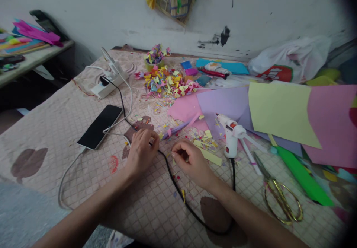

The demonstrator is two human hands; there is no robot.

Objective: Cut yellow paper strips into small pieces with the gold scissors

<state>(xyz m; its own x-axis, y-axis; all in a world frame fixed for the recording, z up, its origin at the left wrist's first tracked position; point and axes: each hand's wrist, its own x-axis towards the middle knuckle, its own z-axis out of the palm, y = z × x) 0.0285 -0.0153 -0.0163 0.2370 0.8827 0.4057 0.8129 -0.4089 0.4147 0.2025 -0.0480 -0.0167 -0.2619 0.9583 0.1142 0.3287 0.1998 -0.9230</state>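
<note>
Forearms [95,207] foremost; hands [142,149] [193,162] curled, cannot tell if pinching anything; black cord [173,180] slants between them, upper left to lower right.

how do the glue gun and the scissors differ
The glue gun is mainly white, while the scissors have gold handles and grey blades. A black cord runs from the glue gun; the scissors have none. The scissors span more of the picture than the glue gun. Both are on the patterned tablecloth, to the right of the right hand.
</note>
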